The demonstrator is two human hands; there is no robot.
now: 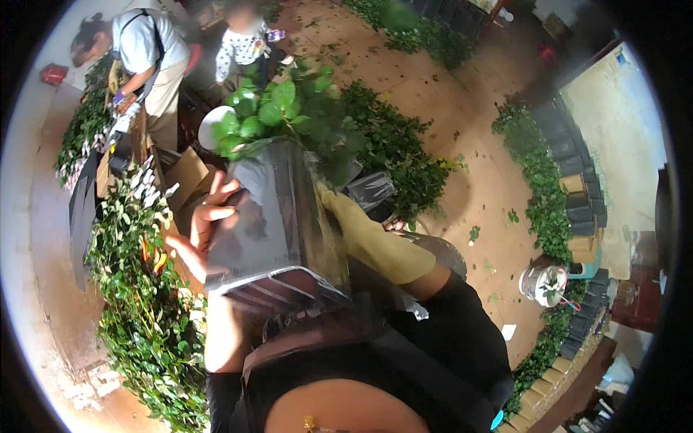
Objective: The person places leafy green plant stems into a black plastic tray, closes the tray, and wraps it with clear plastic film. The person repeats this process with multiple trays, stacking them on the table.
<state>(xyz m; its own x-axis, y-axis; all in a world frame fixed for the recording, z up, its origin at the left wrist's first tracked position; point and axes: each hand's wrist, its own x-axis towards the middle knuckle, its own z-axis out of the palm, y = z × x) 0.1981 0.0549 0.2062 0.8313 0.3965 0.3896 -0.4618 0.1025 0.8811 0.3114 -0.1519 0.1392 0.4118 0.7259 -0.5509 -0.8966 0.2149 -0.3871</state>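
Observation:
Upright in front of my chest is a bouquet sleeve (263, 209) of dark grey sheet with clear, shiny plastic edges. Green leaves (278, 108) stick out of its far end. My left hand (209, 216), bare, lies along the sleeve's left side with its fingers bent and partly spread against it. On the right side my right hand (354, 227), in a yellow glove, holds the sleeve; its fingertips are hidden behind the wrap. What the sleeve contains lower down cannot be seen.
Leafy stems with pale tips (144, 303) lie along my left. More leafy stems (397, 144) lie ahead. Dark wrapped bundles (559, 144) line the right wall, near a white bucket (541, 283). A person (148, 58) bends over a bench; another (245, 54) stands beside.

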